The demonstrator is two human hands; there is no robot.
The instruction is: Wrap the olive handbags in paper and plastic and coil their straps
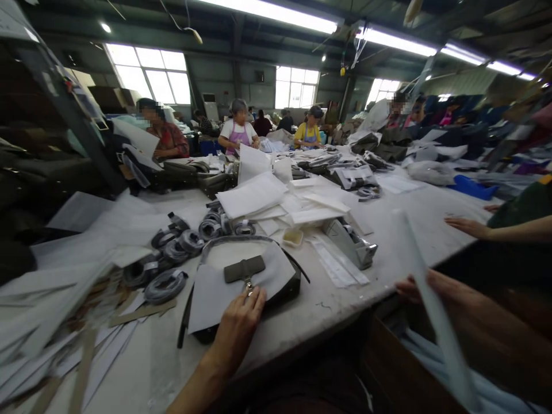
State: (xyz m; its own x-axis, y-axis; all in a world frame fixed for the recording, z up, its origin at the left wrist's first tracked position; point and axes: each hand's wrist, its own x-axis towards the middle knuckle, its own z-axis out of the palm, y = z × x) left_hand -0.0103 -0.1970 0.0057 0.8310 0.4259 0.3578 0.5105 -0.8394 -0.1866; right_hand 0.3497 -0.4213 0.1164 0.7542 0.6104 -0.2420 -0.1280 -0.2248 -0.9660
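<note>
A dark olive handbag (284,290) lies on the table, with a white sheet (211,299) over its front and a grey strap looped around its top. On that sheet rests an olive T-shaped flap tab (244,269) with a metal clasp (249,287). My left hand (244,313) has its fingers curled together at the clasp, their tips partly hidden. Out to the right, my right hand (444,299), blurred, grips a long pale roll (425,293) held up at a slant. Under it, an open cardboard box (388,356) contains similar pale rolls.
Coiled grey straps (166,286) lie left of the bag. White sheets (254,195) are piled behind it. A tape dispenser (351,244) and a small yellowish dish (292,236) stand nearby. A co-worker's hand (470,227) rests on the table at right; others work across it.
</note>
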